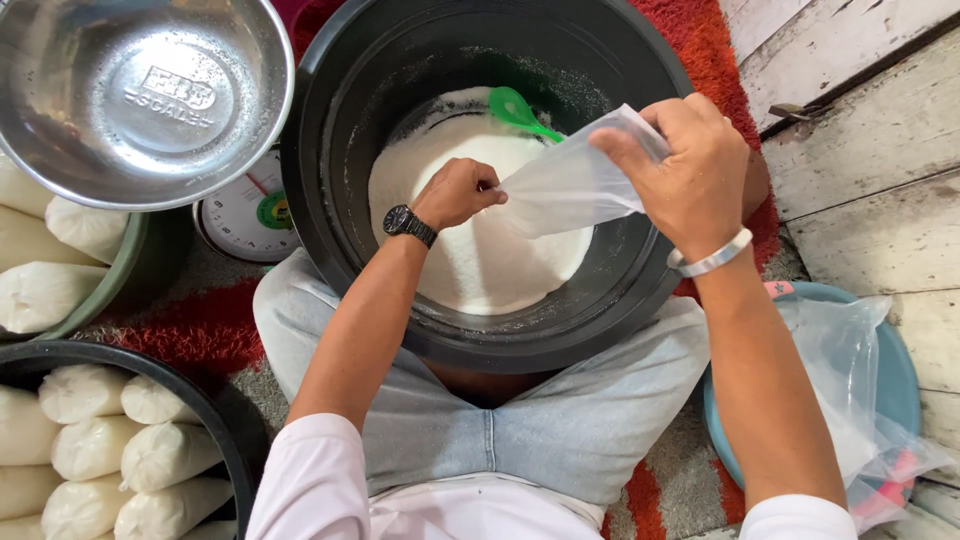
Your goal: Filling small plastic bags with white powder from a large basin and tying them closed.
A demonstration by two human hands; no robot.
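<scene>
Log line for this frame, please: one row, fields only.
left hand: grips clear plastic bag | right hand: holds bag's other edge | below: large black tub of white grains, green scoop | beside: steel scale bowl

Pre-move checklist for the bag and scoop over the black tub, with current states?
1. Both hands on the clear plastic bag: ok; left hand pinches one edge, right hand grips the other.
2. Bag mouth open: cannot tell; the hands hide the opening.
3. Bag over the black tub: ok, it hangs above the white granules.
4. Green scoop within reach: ok, it lies in the granules just beyond the bag.
5. A hand free to take the scoop: not ok, both are on the bag.
6. Metal scale pan ready: ok, nothing in it.
</scene>
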